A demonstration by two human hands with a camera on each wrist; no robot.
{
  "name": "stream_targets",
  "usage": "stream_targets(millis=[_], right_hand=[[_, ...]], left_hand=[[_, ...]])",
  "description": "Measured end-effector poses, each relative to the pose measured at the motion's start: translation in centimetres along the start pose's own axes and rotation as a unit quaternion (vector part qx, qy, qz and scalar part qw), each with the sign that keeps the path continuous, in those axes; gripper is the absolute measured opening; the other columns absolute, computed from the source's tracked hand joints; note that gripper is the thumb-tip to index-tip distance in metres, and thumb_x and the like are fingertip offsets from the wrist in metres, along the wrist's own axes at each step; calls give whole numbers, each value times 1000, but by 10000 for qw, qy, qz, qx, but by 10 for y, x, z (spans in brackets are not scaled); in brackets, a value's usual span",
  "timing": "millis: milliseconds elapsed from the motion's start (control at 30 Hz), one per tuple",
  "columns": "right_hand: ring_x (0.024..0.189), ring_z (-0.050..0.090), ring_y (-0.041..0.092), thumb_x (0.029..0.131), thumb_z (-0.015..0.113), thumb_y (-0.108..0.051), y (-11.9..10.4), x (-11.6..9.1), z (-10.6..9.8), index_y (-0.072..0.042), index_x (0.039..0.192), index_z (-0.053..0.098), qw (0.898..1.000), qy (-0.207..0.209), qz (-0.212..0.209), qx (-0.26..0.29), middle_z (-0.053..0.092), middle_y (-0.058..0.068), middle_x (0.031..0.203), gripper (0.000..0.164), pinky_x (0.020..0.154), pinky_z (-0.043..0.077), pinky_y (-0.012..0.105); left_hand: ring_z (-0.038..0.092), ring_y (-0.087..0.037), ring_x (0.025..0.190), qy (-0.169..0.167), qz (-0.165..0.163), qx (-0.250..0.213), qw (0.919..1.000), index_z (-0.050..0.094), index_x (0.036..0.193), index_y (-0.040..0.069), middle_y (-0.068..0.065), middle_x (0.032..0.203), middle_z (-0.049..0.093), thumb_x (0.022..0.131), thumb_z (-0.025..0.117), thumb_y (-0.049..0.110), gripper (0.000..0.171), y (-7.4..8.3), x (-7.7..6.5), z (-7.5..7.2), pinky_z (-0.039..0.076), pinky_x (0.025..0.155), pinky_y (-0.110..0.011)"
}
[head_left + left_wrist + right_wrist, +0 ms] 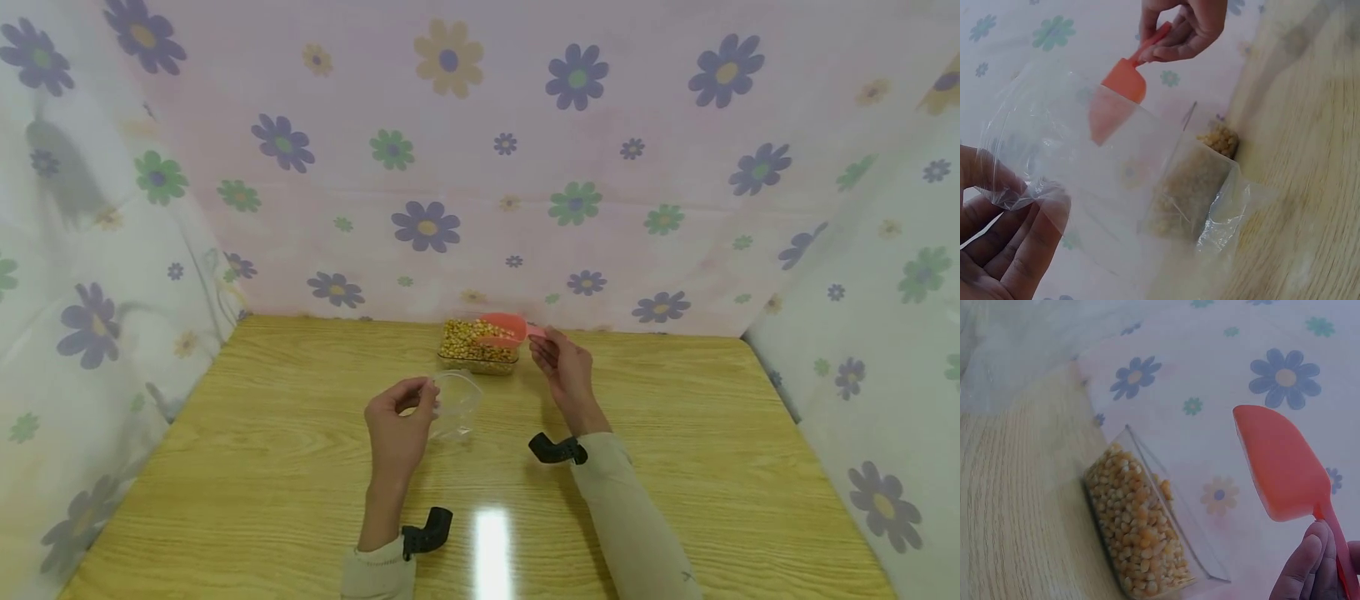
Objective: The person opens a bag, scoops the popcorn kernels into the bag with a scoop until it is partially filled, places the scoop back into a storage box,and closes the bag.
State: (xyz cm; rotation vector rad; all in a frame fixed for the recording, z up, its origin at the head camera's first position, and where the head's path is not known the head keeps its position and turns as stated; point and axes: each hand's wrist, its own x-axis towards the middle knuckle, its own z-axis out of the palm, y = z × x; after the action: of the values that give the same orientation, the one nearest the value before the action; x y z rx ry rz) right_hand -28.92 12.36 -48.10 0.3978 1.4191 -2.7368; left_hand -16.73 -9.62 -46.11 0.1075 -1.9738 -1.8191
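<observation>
My left hand (401,425) pinches the rim of a clear plastic bag (459,398), which hangs to the right of the fingers; its mouth looks spread in the left wrist view. A red scoop (1282,465) is held by its handle in my right hand (568,371). In the head view the scoop's bowl overlaps the corn kernels (459,337) in a clear rectangular container (477,365); the right wrist view shows it raised above the container, its outer side facing that camera. Whether kernels lie in the scoop I cannot tell.
The container stands near the back edge of a wood-grain table (285,433). Behind it hangs a flower-print cloth (480,175), with more cloth along both sides. Each wrist carries a black camera mount, like the one on the left (427,533).
</observation>
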Motion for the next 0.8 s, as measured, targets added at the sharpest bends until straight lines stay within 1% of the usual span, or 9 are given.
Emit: stream_targets(millis=[100,233,400,500,633,800], right_hand=[[71,73,11,104,60,-15,-5,-6,1,-7,95,72,9999,-98,57,46,78,3,80,17,74,60,24],[71,73,11,104,60,-15,-10,-15,-1,-7,95,74,9999,-119,84,29,77,3,80,19,73,60,25],[69,72,11,104,60,-15,-17,-27,-2,-9,91,75,9999,-97,89,-8,77,3,79,21,71,59,23],[69,72,11,105,58,-15,-19,-33,-2,-9,89,75,9997,-178,133,67,77,3,79,24,70,59,23],[69,71,11,106,57,-15,-21,-41,-2,-10,87,74,9993,-287,165,154,77,3,79,26,69,58,23],[70,71,11,106,56,-15,-21,-53,-2,-11,85,72,9991,-365,185,85,76,3,79,27,69,58,23]], left_hand=[[68,-10,66,7,-20,89,10000,76,94,-7,-25,83,72,95,70,2,11,1,0,1,58,58,-22],[67,-11,67,-31,12,293,9996,76,96,-8,-22,81,72,95,69,2,12,4,-1,2,57,57,-21],[67,-16,70,23,138,723,9973,78,95,-4,-16,80,72,95,69,4,12,11,-3,4,55,57,-21],[68,-20,71,75,161,952,9953,79,96,-2,-13,81,72,95,69,4,12,12,-3,5,54,59,-21],[69,-23,71,80,200,1090,9938,79,96,-2,-14,83,73,95,68,4,12,11,-4,8,54,61,-22],[69,-23,68,110,303,1198,9923,79,95,-3,-14,80,74,94,68,3,13,12,-3,12,54,62,-23]])
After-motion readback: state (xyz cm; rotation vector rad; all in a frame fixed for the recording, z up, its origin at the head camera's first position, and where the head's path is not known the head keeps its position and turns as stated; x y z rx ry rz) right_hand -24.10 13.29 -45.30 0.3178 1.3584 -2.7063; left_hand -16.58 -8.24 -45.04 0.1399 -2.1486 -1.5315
